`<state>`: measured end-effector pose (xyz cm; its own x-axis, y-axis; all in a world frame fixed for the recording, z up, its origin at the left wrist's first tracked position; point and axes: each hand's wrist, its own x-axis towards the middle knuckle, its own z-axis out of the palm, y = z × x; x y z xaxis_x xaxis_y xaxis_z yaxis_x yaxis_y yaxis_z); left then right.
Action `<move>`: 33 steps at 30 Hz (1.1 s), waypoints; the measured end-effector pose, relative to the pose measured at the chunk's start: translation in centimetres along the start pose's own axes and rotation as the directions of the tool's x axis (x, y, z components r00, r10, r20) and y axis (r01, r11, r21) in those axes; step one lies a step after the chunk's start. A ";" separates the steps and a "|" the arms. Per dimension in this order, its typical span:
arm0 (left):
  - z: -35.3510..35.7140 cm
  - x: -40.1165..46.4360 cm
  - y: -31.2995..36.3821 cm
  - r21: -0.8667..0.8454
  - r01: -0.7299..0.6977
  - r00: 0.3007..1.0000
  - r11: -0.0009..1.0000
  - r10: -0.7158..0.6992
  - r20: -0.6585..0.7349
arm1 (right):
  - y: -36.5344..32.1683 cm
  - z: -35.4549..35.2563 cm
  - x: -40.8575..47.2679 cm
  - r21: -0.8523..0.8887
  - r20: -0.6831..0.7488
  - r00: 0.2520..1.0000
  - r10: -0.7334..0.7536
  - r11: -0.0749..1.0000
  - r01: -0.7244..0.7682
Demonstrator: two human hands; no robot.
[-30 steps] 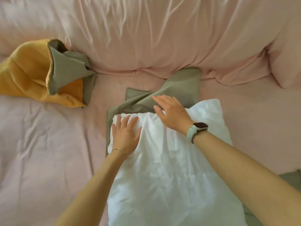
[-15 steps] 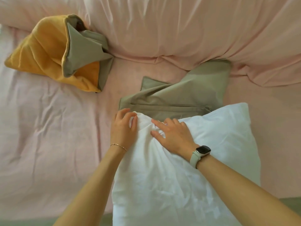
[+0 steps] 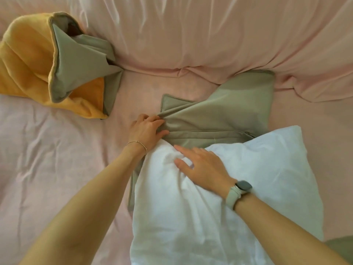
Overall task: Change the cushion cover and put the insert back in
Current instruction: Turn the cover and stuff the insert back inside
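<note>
Bed (image 3: 57,159), pink sheet. White insert (image 3: 219,207): near centre, long axis running from near edge away toward green cover (image 3: 219,115), overlapping it. Left hand (image 3: 147,131): fingers pinching cover's left edge. Right hand (image 3: 202,167): flat, fingers spread, pressing insert's far corner. Yellow-and-green cover (image 3: 47,60): crumpled, far left.

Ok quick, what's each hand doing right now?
Left hand: grips the grey-green cover at its edge.
Right hand: open, fingers flat on the white insert.
</note>
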<state>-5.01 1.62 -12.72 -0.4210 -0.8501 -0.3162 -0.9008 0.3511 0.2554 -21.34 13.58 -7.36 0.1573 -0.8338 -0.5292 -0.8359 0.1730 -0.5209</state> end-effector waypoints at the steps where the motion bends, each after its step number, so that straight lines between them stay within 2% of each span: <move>1: -0.1 0.4 0.4 0.006 0.003 1.000 1.000 -0.003 -0.009 | 0.1 0.3 -1.0 -0.019 -0.100 0.995 -0.005 1.000 0.003; 3: -0.2 1.0 1.0 0.008 -0.068 0.996 0.998 0.068 -0.057 | 0.9 1.1 -2.8 -0.063 -0.311 0.949 -0.047 0.998 0.029; 5: -0.2 1.1 1.2 0.000 -0.164 0.979 0.986 0.163 -0.121 | 1.9 1.5 -3.9 -0.085 -0.409 0.911 -0.049 0.996 0.015; 6: -0.3 1.0 1.2 -0.032 -0.172 0.973 0.985 0.164 -0.162 | 2.3 1.4 -4.1 -0.079 -0.433 0.901 -0.032 0.997 -0.002; 10: -2.6 -0.4 1.8 -0.288 -0.158 0.934 0.944 0.048 -0.355 | 3.5 0.5 -3.7 -0.065 -0.480 0.877 -0.021 0.998 -0.011; 12: -4.4 -0.9 2.3 -0.448 -0.126 0.893 0.885 -0.096 -0.441 | 2.8 0.8 -3.7 -0.081 -0.454 0.888 -0.075 0.996 0.042; 14: -5.7 -0.6 2.4 -0.606 -0.018 0.869 0.796 -0.287 -0.402 | 1.8 1.2 -3.8 -0.084 -0.429 0.894 -0.126 0.992 0.099; 16: -6.0 -0.1 2.2 -0.631 0.107 0.877 0.769 -0.371 -0.304 | 0.9 1.4 -3.7 -0.066 -0.427 0.893 -0.143 0.990 0.127; 19: -5.5 -0.8 2.2 -0.574 0.136 0.914 0.808 -0.326 -0.243 | -0.2 1.0 -2.7 0.014 -0.400 0.914 -0.069 0.997 0.081; 22: -5.1 -2.9 2.2 -0.512 -0.013 0.930 0.859 -0.178 -0.322 | -0.5 0.9 -1.8 0.116 -0.346 0.938 0.032 0.993 0.008; 24: -4.7 -4.3 2.4 -0.486 -0.062 0.936 0.872 -0.119 -0.332 | -0.4 0.6 -1.2 0.192 -0.448 0.891 0.069 0.981 0.021; 25: -4.6 -5.0 2.5 -0.500 -0.062 0.939 0.864 -0.120 -0.324 | -0.2 0.4 -0.8 0.194 -0.545 0.835 0.073 0.980 0.041; 27: -4.5 -6.0 3.1 -0.538 -0.053 0.939 0.842 -0.141 -0.313 | 0.2 0.0 0.3 0.120 -0.667 0.744 0.037 0.991 0.058; 31: -5.0 -7.1 4.4 -0.570 -0.026 0.938 0.821 -0.178 -0.298 | 0.2 -0.4 2.4 -0.186 -0.625 0.757 -0.192 0.978 0.094; 33: -5.3 -7.4 4.8 -0.580 0.021 0.944 0.814 -0.207 -0.256 | 0.0 -0.6 3.0 -0.260 -0.638 0.733 -0.237 0.962 0.085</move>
<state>-5.66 7.55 -4.33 -0.1839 -0.9759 -0.1173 -0.6809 0.0404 0.7313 -21.18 10.79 -8.58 -0.0220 -0.9865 0.1624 -0.9273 -0.0406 -0.3721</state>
